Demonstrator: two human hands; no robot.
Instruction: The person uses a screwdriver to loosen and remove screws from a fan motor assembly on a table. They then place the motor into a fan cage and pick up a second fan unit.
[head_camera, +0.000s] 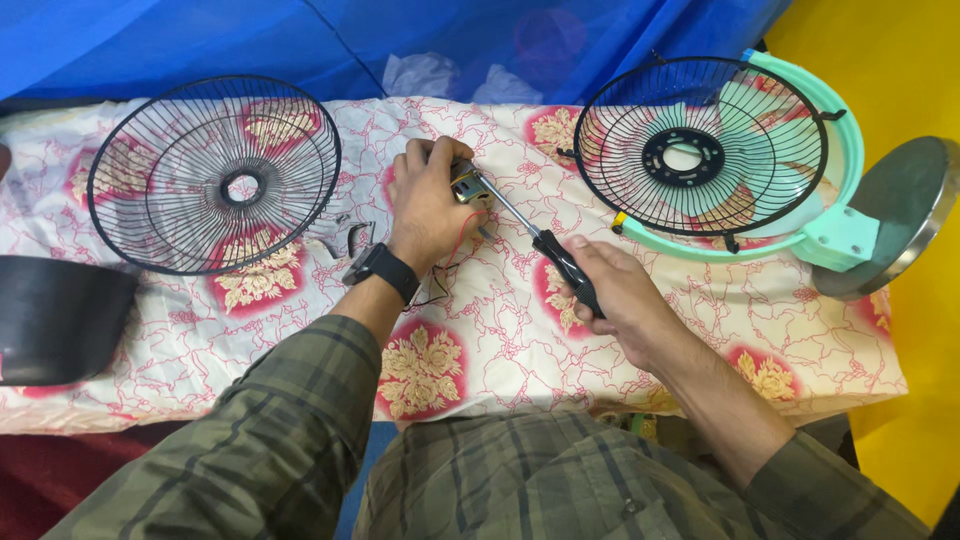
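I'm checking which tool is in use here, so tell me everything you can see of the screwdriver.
The screwdriver has a thin, bright metal shaft and a black handle with a touch of red. It lies at a slant above the flowered cloth, tip up and to the left, handle down and to the right. The right hand grips the handle. The tip meets a small metal part held in the left hand; the tip's shape is hidden.
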